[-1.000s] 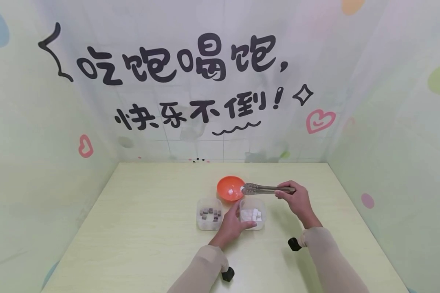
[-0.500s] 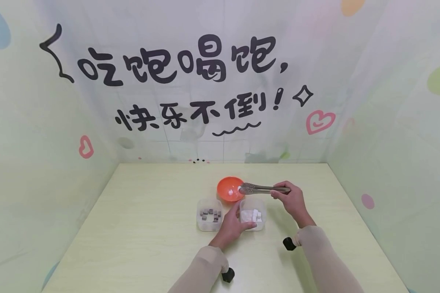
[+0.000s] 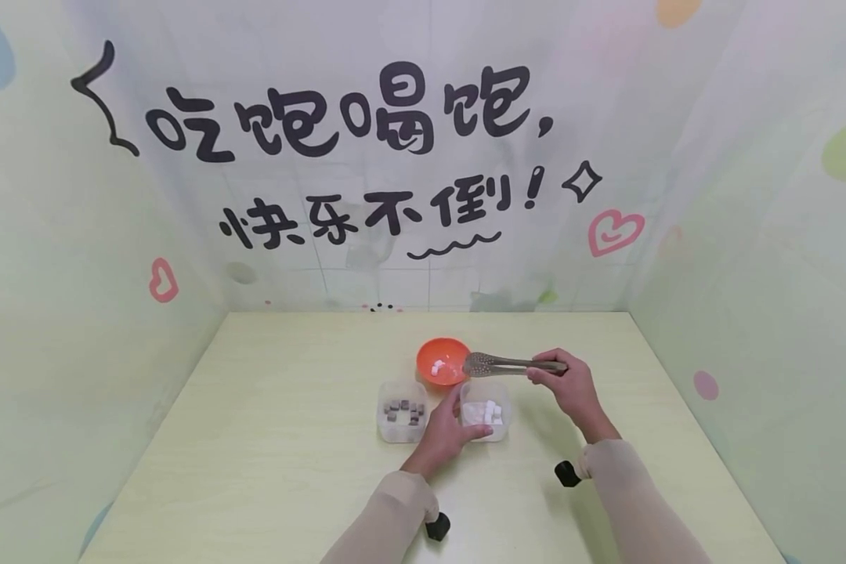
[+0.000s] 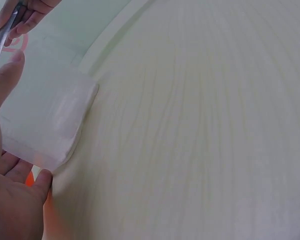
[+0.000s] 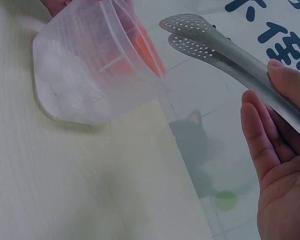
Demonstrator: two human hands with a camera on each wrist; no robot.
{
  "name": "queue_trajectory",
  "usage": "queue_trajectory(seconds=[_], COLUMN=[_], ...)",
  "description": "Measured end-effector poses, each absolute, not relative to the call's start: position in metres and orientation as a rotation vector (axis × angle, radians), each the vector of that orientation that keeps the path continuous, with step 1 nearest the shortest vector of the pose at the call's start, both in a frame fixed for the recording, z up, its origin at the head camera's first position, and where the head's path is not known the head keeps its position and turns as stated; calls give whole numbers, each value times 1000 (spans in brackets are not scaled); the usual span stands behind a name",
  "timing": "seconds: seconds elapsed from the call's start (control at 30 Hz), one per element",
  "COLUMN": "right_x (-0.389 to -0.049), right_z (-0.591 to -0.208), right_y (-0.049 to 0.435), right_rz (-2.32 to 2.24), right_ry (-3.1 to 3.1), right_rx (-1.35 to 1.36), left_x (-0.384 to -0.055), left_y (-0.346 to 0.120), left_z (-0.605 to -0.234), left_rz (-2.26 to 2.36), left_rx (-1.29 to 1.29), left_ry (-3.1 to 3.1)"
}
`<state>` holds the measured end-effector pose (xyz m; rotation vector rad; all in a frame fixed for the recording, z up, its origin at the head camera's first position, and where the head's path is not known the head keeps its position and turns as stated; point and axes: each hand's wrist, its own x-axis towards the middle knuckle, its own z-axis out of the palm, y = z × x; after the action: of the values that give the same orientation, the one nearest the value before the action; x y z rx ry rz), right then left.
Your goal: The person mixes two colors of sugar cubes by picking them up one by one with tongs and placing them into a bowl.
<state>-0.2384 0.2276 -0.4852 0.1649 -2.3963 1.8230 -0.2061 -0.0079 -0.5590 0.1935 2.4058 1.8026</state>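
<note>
My right hand (image 3: pixel 567 388) holds perforated metal tongs (image 3: pixel 511 365) by the handle end. Their tips stand at the right rim of an orange bowl (image 3: pixel 458 368), in which small white cubes (image 3: pixel 437 366) lie. In the right wrist view the tongs' perforated heads (image 5: pixel 187 35) are slightly parted, with nothing between them. My left hand (image 3: pixel 446 431) grips a translucent plastic container (image 3: pixel 500 392), its thumb along the near side and its fingers at the left side. Several white cubes (image 3: pixel 492 413) lie in that container. The left wrist view shows the container's wall (image 4: pixel 50 110) between thumb and fingers.
Left of my left hand stands a second translucent container (image 3: pixel 389 435) with several dark brownish cubes (image 3: pixel 405 407). All stand on a pale wood-grain table (image 3: pixel 289 407), with a printed curtain (image 3: pixel 430 274) behind and at both sides.
The tongs dip left over the bowl, then draw back right. The white cube at their tips is let go and now lies with the other at the bowl's left. My left hand stays put.
</note>
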Motion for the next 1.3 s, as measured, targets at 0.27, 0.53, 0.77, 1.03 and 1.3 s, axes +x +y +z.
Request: queue_trajectory(seconds=[0.27, 0.53, 0.77, 1.03, 1.3], right_x=[-232, -230, -234, -236, -235], right_z=[-480, -482, -482, -483, -481], right_y=[235, 245, 248, 248, 243], right_rz=[1786, 1769, 1694, 1580, 1460], right_ry=[-2496, -2589, -2683, -2780, -2839], right_rx=[262, 390, 502, 644, 715], left_x=[-207, -207, -206, -206, -206], left_y=[-8, -9, -10, -10, -9], left_z=[-558, -557, -556, -556, -557], left_rz=[1804, 1838, 1827, 1809, 1812], left_rx=[193, 244, 233, 232, 226], left_ry=[2405, 2397, 2395, 2385, 2395])
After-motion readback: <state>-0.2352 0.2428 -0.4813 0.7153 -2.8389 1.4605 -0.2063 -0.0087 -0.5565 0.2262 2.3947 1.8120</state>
